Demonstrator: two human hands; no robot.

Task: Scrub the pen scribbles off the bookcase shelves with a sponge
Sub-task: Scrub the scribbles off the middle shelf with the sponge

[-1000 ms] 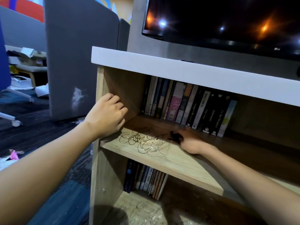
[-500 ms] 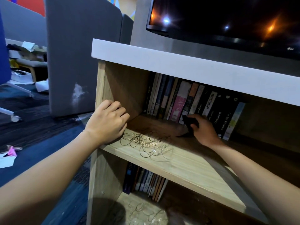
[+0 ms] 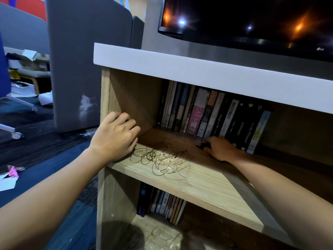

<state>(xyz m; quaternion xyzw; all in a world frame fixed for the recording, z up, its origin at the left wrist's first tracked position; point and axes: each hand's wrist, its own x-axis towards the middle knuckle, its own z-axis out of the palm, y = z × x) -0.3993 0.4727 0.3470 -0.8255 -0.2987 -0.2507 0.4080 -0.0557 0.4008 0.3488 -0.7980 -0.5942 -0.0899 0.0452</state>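
Observation:
A wooden bookcase (image 3: 105,91) has a middle shelf (image 3: 207,183) marked with looping black pen scribbles (image 3: 160,159) near its front left. My left hand (image 3: 115,138) rests curled on the shelf's left end against the side panel, just left of the scribbles. My right hand (image 3: 220,148) is deep on the shelf in shadow, pressed down on a small dark sponge (image 3: 202,146) right of the scribbles, in front of the books. More scribbles (image 3: 160,235) mark the bottom shelf.
A row of upright books (image 3: 207,112) lines the back of the middle shelf; more books (image 3: 162,202) stand below. A thick white top (image 3: 198,69) carries a dark TV (image 3: 252,20). A grey partition (image 3: 81,60) and paper scraps (image 3: 9,177) are at left.
My right hand with the sponge went from the shelf's middle back toward the books, then dropped low onto the shelf. My left hand stayed put. The view shifted slightly.

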